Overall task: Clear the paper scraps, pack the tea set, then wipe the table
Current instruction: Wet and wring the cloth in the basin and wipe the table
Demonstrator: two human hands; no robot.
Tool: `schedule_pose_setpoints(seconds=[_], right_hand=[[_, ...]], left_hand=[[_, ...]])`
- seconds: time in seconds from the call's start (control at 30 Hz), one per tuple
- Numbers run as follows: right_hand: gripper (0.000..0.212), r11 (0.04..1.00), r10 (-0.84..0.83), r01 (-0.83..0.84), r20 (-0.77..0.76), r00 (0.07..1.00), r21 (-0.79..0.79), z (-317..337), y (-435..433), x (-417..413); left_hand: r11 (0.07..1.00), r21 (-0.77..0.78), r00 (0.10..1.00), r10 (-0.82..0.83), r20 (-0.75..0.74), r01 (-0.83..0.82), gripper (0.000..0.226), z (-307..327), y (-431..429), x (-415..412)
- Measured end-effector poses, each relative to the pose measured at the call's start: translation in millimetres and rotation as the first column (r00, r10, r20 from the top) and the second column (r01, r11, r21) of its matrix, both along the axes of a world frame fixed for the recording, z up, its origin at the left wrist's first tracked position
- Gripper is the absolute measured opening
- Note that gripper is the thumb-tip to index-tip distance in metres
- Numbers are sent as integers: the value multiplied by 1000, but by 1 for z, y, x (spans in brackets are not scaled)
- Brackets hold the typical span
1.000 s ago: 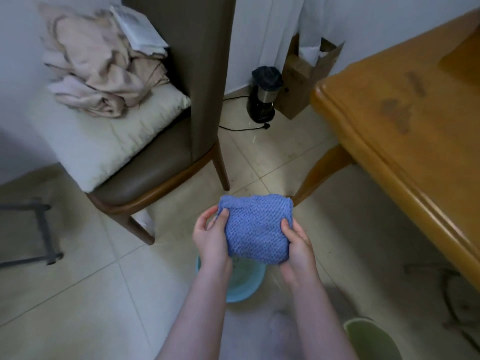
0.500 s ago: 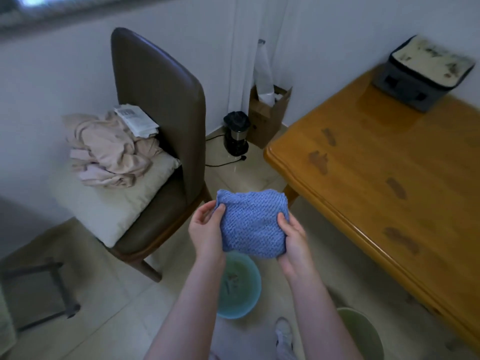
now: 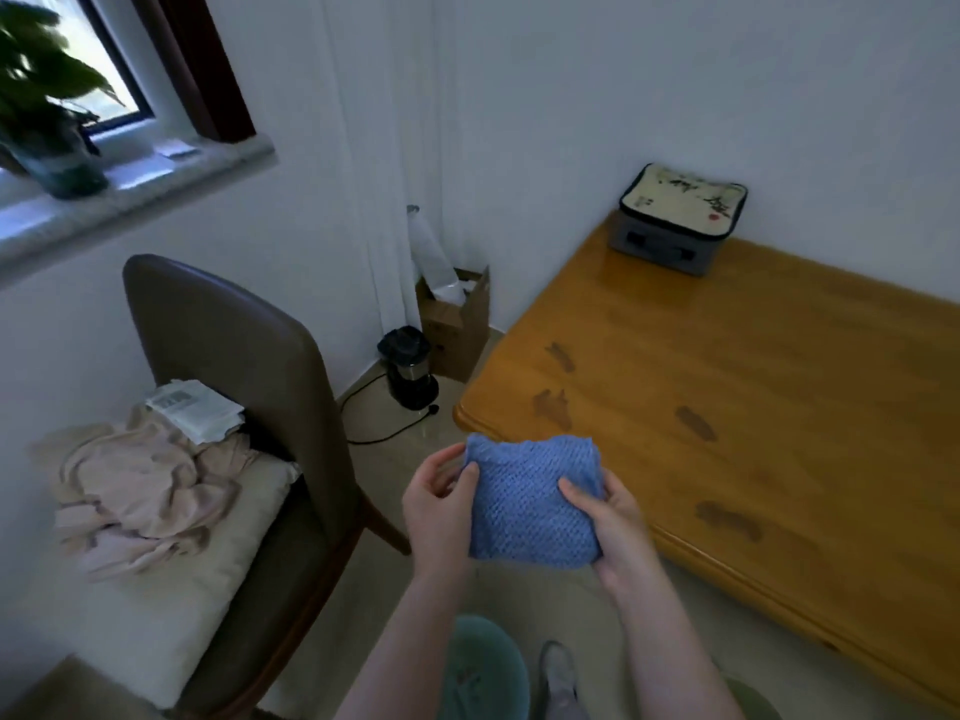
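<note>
1. While the left hand pinches the left edge of a folded blue cloth between thumb and curled fingers, the right hand grips the right edge, its thumb lying across the front face.
2. The blue cloth hangs in the air between both hands, in front of the near corner of the tabletop and apart from it.
3. Below the hands, a pale teal basin stands on the tiled floor, with a light shoe just beside it on the right.
4. The wooden tabletop stretches away to the right, and several dark patches mark its surface.
5. At its far corner, against the wall, sits a closed grey case with a cream lid, well apart from the cloth.
6. To the left, a brown chair has its back toward the tabletop. A pale cushion on the seat carries crumpled beige clothing and a folded paper.
7. Between chair and tabletop, near the wall, a black appliance stands on the floor with its cord trailing. An open cardboard box is just behind it.
8. A potted plant sits on the windowsill at upper left.
</note>
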State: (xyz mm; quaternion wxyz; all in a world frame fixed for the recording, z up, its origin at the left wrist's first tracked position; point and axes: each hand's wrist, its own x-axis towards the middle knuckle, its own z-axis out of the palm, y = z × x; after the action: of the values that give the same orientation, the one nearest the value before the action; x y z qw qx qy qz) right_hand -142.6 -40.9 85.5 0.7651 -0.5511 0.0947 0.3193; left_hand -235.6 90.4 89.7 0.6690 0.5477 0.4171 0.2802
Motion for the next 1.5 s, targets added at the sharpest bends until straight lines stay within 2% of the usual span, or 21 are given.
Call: schedule_pose_setpoints(seconds=[0.17,0.3,0.43,0.5,0.53,0.6,0.67,0.7,0.77,0.8,0.87,0.9,0.93,1.0,1.07,1.13,1.2,1.27,1.4,1.5], right_hand=[[24,997,-64,66,84,994,-31,15,3,80],[25,995,-76,82,95,993,-61,23,5,159],[25,993,-1,21,168,986,-117,32,9,242],[22,972,80,-11,285,955,-234,35,20,284],[21,947,139,-14,373,917,-320,37,26,303],[19,845,318,22,535,783,-535,30,40,341],[16,618,588,149,579,565,-772,22,49,362],[21,490,706,251,549,447,-835,14,54,368],[30,336,855,364,443,269,-869,-5,62,370],[31,290,904,346,374,207,-892,-16,67,364],[40,162,970,217,195,142,-963,-40,71,343],[46,102,982,168,126,137,-980,-49,71,333],[49,97,980,166,124,155,-981,-57,68,327],[43,206,936,253,266,232,-945,-64,63,323],[35,297,876,376,407,259,-878,-73,64,329],[36,320,842,403,452,293,-857,-81,69,341],[48,224,870,250,309,385,-942,-91,76,351],[58,90,896,168,153,417,-982,-108,80,356],[64,38,843,246,163,513,-969,-120,89,363],[64,7,810,242,148,567,-970,-117,100,381]], left_hand=[[996,15,996,-90,-18,90,17,6,5,84],[981,74,979,-170,-108,179,16,4,14,164],[952,134,950,-245,-196,273,27,-3,26,233],[925,197,921,-262,-287,324,38,-7,35,260],[911,225,907,-262,-329,345,40,-9,39,269],[883,273,878,-254,-406,382,37,-15,48,287],[856,314,859,-248,-448,411,33,-20,55,293],[850,323,851,-241,-466,417,32,-25,58,295],[847,322,835,-225,-502,422,34,-37,65,295],[850,316,827,-216,-519,421,34,-43,68,294],[850,317,806,-191,-561,422,35,-55,74,288],[846,322,793,-177,-583,426,35,-59,76,284],[843,323,780,-166,-603,430,34,-63,78,280],[840,317,754,-155,-638,441,33,-70,82,274],[830,307,724,-157,-672,465,34,-75,85,270],[787,332,686,-153,-711,520,35,-78,88,269],[714,381,647,-133,-750,588,36,-81,91,270],[628,426,619,-114,-777,651,36,-86,96,273],[520,464,588,-95,-803,717,36,-97,106,286],[511,461,577,-87,-812,726,39,-102,112,296]])
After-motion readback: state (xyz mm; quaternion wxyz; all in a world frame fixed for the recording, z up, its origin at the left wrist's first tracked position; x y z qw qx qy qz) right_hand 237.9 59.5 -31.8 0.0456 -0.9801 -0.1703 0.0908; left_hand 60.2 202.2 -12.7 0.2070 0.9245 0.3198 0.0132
